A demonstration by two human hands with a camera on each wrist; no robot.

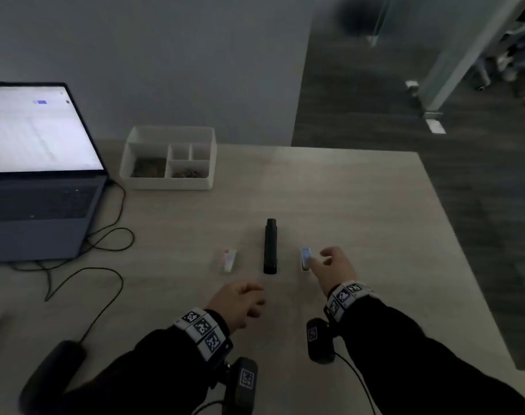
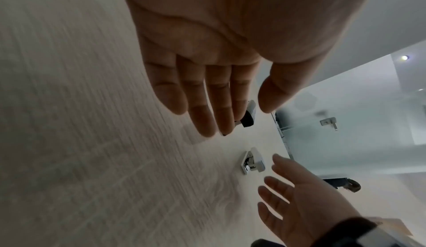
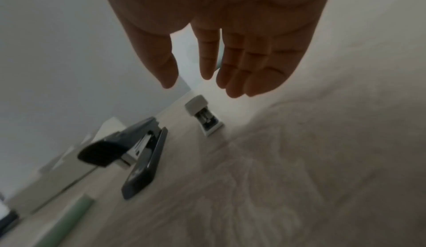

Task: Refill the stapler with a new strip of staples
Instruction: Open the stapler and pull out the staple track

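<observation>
A long black stapler (image 1: 270, 245) lies shut in the middle of the table, pointing away from me. To its right lies a small white stapler (image 1: 305, 259), with its metal inside showing in the right wrist view (image 3: 204, 117). A small staple box (image 1: 228, 259) lies left of the black stapler. My right hand (image 1: 321, 259) hovers by the small stapler with straight, spread fingers and holds nothing. My left hand (image 1: 249, 298) is near the black stapler's near end, relaxed and empty. In the left wrist view its fingers (image 2: 207, 105) partly cover the black stapler (image 2: 248, 119).
An open laptop (image 1: 39, 181) stands at the left, with cables (image 1: 105, 244) trailing across the table. A white divided organiser tray (image 1: 129, 163) stands at the back. The table's edge (image 1: 453, 235) runs along the right, with dark floor beyond.
</observation>
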